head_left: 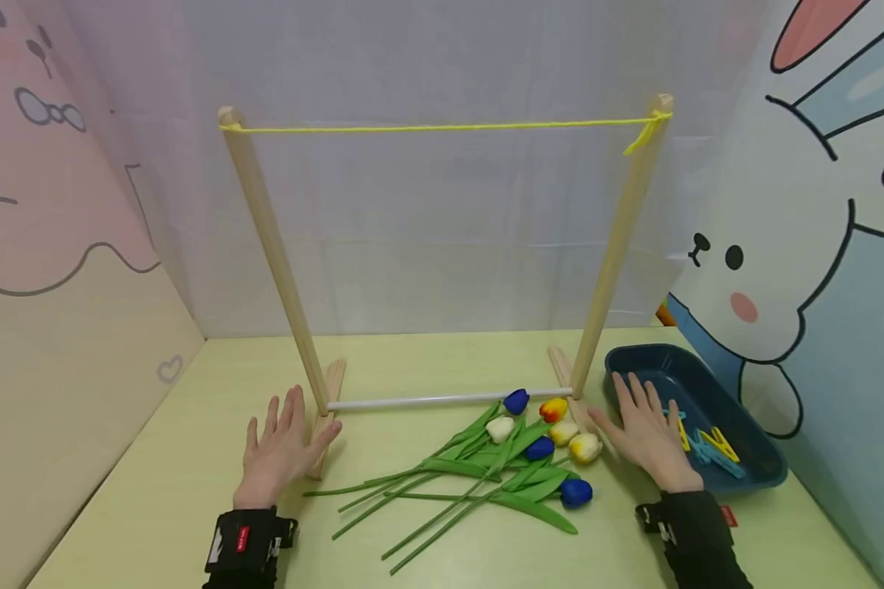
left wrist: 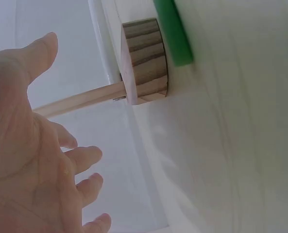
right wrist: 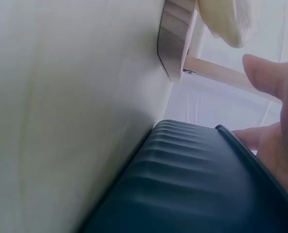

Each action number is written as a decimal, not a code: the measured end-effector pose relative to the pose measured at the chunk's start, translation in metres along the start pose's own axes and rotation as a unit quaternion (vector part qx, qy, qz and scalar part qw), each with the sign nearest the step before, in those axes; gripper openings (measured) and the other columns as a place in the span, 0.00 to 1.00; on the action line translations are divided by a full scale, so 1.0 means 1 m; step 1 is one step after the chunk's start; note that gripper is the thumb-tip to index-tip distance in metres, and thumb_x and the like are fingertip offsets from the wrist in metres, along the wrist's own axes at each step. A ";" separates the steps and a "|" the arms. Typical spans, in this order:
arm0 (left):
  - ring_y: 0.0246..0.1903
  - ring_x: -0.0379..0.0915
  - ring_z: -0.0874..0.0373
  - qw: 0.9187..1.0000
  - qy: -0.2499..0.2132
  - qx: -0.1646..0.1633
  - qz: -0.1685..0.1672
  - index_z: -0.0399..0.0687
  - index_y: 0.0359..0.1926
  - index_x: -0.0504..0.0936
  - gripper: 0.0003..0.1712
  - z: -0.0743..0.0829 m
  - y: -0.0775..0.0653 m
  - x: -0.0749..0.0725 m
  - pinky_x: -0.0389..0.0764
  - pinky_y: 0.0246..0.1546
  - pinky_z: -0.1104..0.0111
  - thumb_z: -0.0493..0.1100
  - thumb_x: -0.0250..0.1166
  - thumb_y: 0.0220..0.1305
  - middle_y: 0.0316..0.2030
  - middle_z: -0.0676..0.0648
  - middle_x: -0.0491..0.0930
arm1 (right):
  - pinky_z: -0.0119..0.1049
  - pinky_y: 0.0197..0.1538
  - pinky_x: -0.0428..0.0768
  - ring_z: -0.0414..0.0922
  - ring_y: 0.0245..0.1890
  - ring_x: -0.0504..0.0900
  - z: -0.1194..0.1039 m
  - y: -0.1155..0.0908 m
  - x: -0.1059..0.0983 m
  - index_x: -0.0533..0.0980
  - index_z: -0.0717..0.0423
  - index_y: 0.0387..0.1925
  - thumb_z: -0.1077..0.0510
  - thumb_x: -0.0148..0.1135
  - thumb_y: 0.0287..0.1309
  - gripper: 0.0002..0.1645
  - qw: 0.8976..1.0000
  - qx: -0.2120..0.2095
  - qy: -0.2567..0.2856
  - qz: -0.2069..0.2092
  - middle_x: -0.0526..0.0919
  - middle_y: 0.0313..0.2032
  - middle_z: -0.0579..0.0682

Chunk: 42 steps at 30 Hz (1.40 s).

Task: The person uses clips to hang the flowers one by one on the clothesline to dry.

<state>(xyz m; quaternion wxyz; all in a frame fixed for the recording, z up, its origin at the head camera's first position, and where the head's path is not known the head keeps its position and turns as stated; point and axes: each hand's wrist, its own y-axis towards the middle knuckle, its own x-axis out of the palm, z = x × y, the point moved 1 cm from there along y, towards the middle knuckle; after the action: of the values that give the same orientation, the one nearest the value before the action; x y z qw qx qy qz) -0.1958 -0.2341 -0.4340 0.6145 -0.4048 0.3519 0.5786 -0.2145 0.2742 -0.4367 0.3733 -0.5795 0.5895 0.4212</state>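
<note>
My left hand (head_left: 283, 454), fingers spread and holding nothing, is beside the left foot (left wrist: 146, 60) of a wooden frame. The right hand (head_left: 650, 438) is spread too, partly over the near-left rim of a dark blue basin (head_left: 762, 483); whether it touches the rim I cannot tell. Inside the basin lie several yellow and blue clothespins (head_left: 714, 450). Between the hands a loose bunch of artificial tulips (head_left: 501, 466) lies on the table, stems toward the lower left. Their heads are blue, white, pale yellow and one red-orange (head_left: 553, 410).
Two wooden posts (head_left: 619, 245) stand on flat feet, joined low by a white rod (head_left: 442, 401). A yellow string (head_left: 435, 128) is tied across their tops. Printed panels with cartoon animals (head_left: 773, 270) flank the pale table (head_left: 191, 507), and a whitish sheet (head_left: 442, 245) hangs behind.
</note>
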 end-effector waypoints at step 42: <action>0.64 0.49 0.30 0.933 -0.013 0.140 0.333 0.34 0.79 0.39 0.57 0.016 0.009 -0.002 0.63 0.60 0.40 0.66 0.57 0.70 0.64 0.24 0.55 | 0.75 0.58 0.67 0.80 0.62 0.61 0.050 0.007 -0.067 0.59 0.75 0.69 0.41 0.55 0.71 0.45 0.973 0.051 -0.093 -0.203 0.58 0.63 0.84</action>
<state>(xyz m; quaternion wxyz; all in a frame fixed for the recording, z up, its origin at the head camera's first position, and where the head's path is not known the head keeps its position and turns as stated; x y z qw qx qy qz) -0.2052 -0.2208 -0.4259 0.4417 -0.1671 0.5358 0.6999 -0.2207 0.3448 -0.3922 0.5333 -0.6255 0.4432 0.3576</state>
